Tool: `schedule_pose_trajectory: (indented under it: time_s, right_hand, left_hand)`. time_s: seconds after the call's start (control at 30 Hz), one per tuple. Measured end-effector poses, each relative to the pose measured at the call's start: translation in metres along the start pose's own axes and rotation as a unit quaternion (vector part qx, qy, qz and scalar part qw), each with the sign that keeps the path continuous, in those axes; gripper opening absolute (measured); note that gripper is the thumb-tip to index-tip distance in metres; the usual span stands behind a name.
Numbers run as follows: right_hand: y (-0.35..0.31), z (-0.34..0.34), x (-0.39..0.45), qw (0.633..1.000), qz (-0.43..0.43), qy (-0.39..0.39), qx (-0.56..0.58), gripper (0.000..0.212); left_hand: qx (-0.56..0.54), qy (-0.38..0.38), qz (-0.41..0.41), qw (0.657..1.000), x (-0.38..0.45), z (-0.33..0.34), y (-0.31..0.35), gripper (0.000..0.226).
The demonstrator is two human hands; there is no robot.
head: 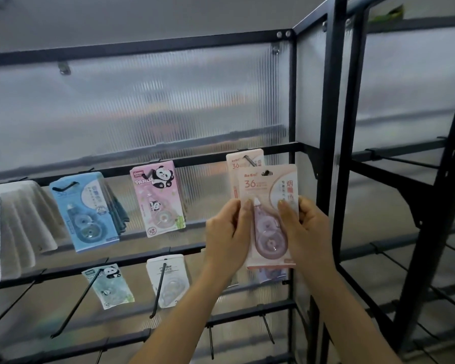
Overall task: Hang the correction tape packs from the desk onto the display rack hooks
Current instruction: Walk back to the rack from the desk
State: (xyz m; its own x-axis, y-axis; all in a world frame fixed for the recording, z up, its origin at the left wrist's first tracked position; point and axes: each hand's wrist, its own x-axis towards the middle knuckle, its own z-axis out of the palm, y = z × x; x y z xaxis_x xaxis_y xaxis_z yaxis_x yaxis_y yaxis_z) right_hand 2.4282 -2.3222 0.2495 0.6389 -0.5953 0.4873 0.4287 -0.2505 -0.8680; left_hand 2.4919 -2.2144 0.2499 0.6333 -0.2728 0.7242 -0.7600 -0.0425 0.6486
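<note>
- I see both hands raised in front of the rack (pixel 339 101), holding one pink pack (pixel 269 214) upright between them.
- My left hand (pixel 227 232) grips the pack's left edge, fingers curled round it, thumb on the front.
- My right hand (pixel 304 227) grips the right edge the same way, thumb pressed on the front beside the clear blister.
- The pack's hang hole sits at its top, just below and in front of the hook (pixel 248 159) at the right end of the upper rail.
- A second pink pack (pixel 241 164) already hangs on that hook, right behind the held one and partly covered by it.
- Further left on the same rail hang a panda pack (pixel 156 198) and a stack of blue packs (pixel 84 211); white packs (pixel 24 214) fill the left end.
- On the lower rail hang a green panda pack (pixel 108 285) and a white pack (pixel 168 279), each on a long hook.
- Another pack (pixel 272 275) shows just under the held one; I cannot tell what it hangs on.
</note>
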Motion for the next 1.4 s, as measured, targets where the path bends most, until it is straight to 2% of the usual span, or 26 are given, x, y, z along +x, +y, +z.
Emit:
schedule_pose_trajectory:
  time_s: [0.3,0.5,0.6,0.8,0.93,1.03,1.2,1.3,1.4]
  right_hand:
    - [0.013,0.001,0.014,1.000,-0.001,0.000,-0.014,0.008]
    - [0.034,0.020,0.049,0.998,0.025,-0.018,-0.053,0.031]
    - [0.043,0.034,0.077,0.995,0.043,-0.012,-0.085,0.028]
    - [0.061,0.052,0.111,0.988,0.094,0.019,-0.123,0.029]
    - [0.068,0.055,0.102,0.988,0.067,0.064,-0.124,0.031]
    - [0.076,0.054,0.080,0.979,-0.024,0.114,-0.166,0.034]
    - [0.090,0.060,0.030,0.979,-0.078,0.027,-0.187,0.010]
    - [0.093,0.074,-0.002,0.973,-0.097,-0.049,-0.204,0.005]
    - [0.090,0.099,-0.032,0.965,-0.093,-0.117,-0.215,0.009]
  left_hand:
    - [0.023,0.004,-0.015,1.000,0.006,0.008,-0.010,0.030]
    - [0.165,-0.015,-0.100,0.981,0.021,0.010,-0.041,0.027]
    - [0.213,-0.007,-0.097,0.972,0.029,0.012,-0.053,0.035]
    - [0.255,-0.042,-0.090,0.962,0.037,0.020,-0.064,0.043]
    - [0.264,-0.052,-0.102,0.958,0.032,0.020,-0.069,0.043]
    - [0.268,-0.051,-0.115,0.955,0.024,0.017,-0.073,0.043]
    - [0.298,-0.066,-0.133,0.943,-0.001,0.001,-0.081,0.036]
    - [0.321,-0.076,-0.145,0.933,-0.022,-0.021,-0.085,0.030]
    - [0.349,-0.070,-0.147,0.923,-0.044,-0.056,-0.085,0.028]
